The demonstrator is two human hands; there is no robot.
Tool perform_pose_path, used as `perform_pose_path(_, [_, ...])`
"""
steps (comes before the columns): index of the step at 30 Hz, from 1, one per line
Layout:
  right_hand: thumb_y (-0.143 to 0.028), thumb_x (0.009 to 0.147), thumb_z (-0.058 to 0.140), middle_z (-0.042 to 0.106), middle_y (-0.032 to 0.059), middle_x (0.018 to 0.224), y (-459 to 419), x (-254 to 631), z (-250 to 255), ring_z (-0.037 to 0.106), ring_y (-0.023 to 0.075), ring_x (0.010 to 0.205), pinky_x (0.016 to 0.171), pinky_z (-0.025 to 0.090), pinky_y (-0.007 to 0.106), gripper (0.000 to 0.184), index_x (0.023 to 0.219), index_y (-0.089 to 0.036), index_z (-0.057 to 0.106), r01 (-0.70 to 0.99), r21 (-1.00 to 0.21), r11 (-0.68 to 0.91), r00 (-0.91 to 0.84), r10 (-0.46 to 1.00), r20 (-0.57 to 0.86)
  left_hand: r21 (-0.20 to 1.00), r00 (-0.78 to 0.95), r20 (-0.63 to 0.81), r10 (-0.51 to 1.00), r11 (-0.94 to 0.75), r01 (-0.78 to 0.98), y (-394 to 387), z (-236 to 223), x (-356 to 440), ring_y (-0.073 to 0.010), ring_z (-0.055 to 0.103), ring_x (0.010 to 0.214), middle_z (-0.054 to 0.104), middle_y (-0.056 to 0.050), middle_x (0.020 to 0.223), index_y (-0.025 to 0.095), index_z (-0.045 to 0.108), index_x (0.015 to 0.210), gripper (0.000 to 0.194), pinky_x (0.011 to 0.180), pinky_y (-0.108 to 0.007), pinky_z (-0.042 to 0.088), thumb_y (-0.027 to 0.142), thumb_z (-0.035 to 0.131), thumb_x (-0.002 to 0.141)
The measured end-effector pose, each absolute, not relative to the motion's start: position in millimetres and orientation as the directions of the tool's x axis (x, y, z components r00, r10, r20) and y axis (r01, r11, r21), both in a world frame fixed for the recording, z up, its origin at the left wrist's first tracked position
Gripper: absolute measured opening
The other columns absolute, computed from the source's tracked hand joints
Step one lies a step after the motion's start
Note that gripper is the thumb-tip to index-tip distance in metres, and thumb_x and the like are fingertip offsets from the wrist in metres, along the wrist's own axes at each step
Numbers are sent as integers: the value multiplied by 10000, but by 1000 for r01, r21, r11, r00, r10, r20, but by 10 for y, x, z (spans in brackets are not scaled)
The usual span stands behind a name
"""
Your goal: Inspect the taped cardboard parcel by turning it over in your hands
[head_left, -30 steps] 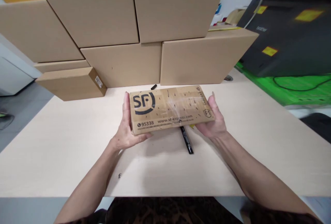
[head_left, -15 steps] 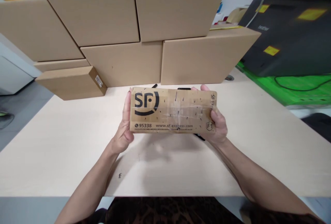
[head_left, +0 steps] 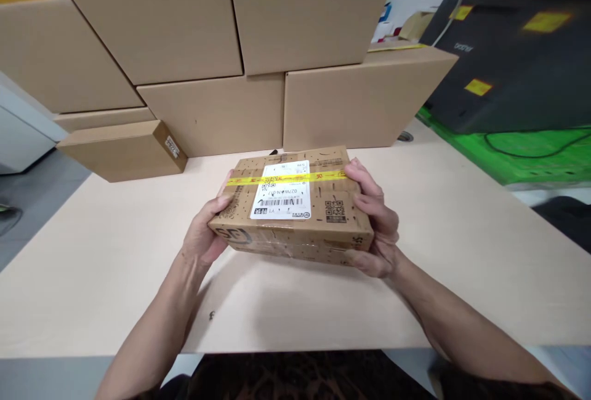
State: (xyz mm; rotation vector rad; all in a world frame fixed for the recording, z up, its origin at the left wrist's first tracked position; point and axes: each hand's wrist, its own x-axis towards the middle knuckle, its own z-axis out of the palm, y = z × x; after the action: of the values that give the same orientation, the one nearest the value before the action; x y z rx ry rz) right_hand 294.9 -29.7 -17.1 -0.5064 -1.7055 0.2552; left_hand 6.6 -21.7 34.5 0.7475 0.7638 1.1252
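Between my two hands is a brown cardboard box (head_left: 318, 203), tilted so its top and near side face me. A white shipping label (head_left: 281, 194) lies on the top, with yellow tape (head_left: 323, 176) running across it. Dark printed logos and a QR code mark the cardboard. My left hand (head_left: 207, 228) grips the left end, its thumb on the top edge. Around the right end, my right hand (head_left: 376, 221) is closed with fingers on the top and side. The box hangs over the light table (head_left: 152, 277), casting a shadow below.
Large cardboard boxes (head_left: 339, 108) are stacked along the table's back. A smaller flat carton (head_left: 111, 151) stands at the back left. At the right, a dark machine (head_left: 517, 61) with yellow stickers rests on a green surface (head_left: 530, 157). A small dark item (head_left: 273, 152) shows behind the held box.
My hands have turned the box: its long printed side faced me before, and now the labelled, taped top shows. The right fingers have shifted onto the top edge.
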Motion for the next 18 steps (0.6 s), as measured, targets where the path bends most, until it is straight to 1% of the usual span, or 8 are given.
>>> perform_pose_path(2, [-758,899,565,409,-154,1739,-304,2925,-229,267,402,1674,1363,130,751,664,1537,-577,521,162,-519,839,-109,538,836,826,197,-159,967,240,-510,-210,325,86,-424,617,1463,660,-83,1582,279,479,1653,1059,1262,-559,483,314,895,679])
perform_pose_path(4, [-867,918,441,327,-159,1783,-337,2879,-248,102,378,1727,1383,117,712,731,1576,-552,489,108,-640,761,-51,647,761,835,153,-122,981,184,-518,-224,308,129,-412,626,1456,677,-72,1562,282,478,1655,1054,1262,-543,488,276,866,675])
perform_pose_path(6, [-930,903,396,254,-143,1820,-381,2824,-233,32,356,1741,1393,131,681,837,1641,-535,390,2,-766,642,-7,766,642,854,118,-51,992,105,-510,-250,295,161,-400,615,1468,696,-64,1535,293,475,1657,1031,1256,-524,499,273,847,696])
perform_pose_path(8, [-918,913,428,242,-86,1839,-413,2782,-200,111,342,1737,1382,218,661,899,1697,-507,268,-147,-866,479,-18,874,486,873,100,27,995,25,-488,-274,276,166,-410,600,1480,708,-70,1511,300,468,1662,1029,1246,-529,512,283,845,705])
perform_pose_path(10, [-882,928,470,329,-3,1817,-418,2771,-168,280,345,1697,1334,349,657,940,1724,-454,213,-277,-908,316,-54,938,343,891,99,105,990,-50,-451,-293,239,144,-437,589,1481,703,-79,1509,309,458,1668,1041,1232,-553,525,305,855,706])
perform_pose_path(12, [-852,933,496,482,62,1732,-398,2795,-146,443,365,1616,1266,448,677,928,1715,-402,279,-344,-908,238,-67,959,276,909,117,169,979,-109,-402,-304,183,107,-455,574,1488,673,-76,1546,329,440,1676,1040,1228,-579,526,337,855,723])
perform_pose_path(14, [-800,939,530,615,68,1617,-367,2843,-128,574,379,1513,1199,517,695,834,1657,-396,406,-363,-902,234,-66,959,276,925,152,215,965,-151,-349,-310,120,67,-458,556,1502,615,-66,1610,355,400,1693,1022,1234,-598,518,378,830,765])
perform_pose_path(18, [-667,899,644,750,49,1429,-308,2939,-81,691,395,1373,1130,582,686,716,1550,-382,554,-332,-912,242,-96,953,288,948,262,212,941,-133,-290,-296,44,24,-429,568,1504,550,-56,1674,402,276,1730,1014,1258,-604,490,440,768,845])
